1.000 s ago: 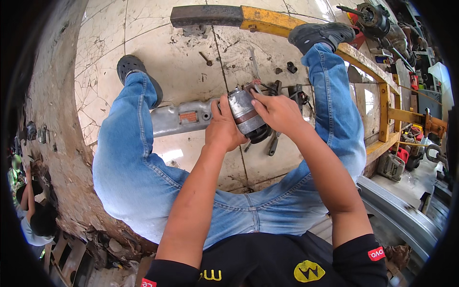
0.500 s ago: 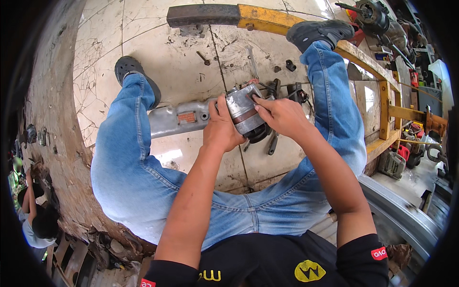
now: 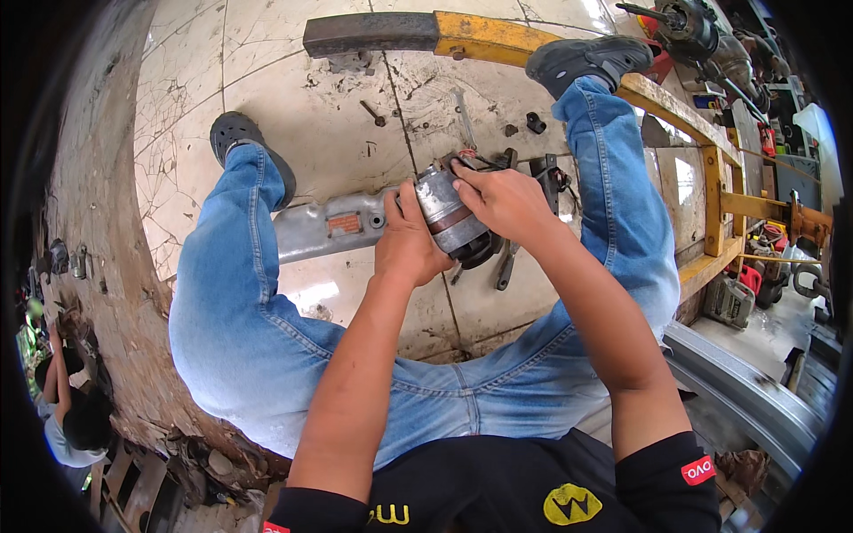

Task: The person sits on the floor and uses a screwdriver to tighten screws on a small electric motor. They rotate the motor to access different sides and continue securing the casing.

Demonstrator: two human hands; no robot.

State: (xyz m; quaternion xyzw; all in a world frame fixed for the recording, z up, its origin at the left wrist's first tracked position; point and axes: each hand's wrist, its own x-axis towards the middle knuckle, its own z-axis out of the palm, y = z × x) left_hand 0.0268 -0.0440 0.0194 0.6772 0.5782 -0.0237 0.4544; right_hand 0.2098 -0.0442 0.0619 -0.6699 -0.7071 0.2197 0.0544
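Note:
Between my knees, just above the tiled floor, is a worn alternator [image 3: 447,213], a silvery metal cylinder with a brownish middle band and a black pulley at its near end. My left hand [image 3: 410,240] is wrapped around its left side, thumb and fingers pressed on the casing. My right hand [image 3: 506,202] bends over the far right end, its fingertips on the casing close to some wires. The fingers' undersides are hidden. Behind my left hand lies a long grey metal cover [image 3: 315,229] with an orange label. A dark-handled tool [image 3: 506,271] is partly hidden beneath the right hand.
A wrench [image 3: 464,120], a bolt [image 3: 373,114] and small dark parts [image 3: 536,123] lie on the tiles. A yellow-and-black metal frame [image 3: 498,37] runs along the far side and right. Tools and machine parts crowd the right edge. Another person [image 3: 75,417] is at far left.
My right hand has slid toward the far end of the alternator, its fingertips now near the wires. The alternator has tilted slightly; my left hand keeps its grip.

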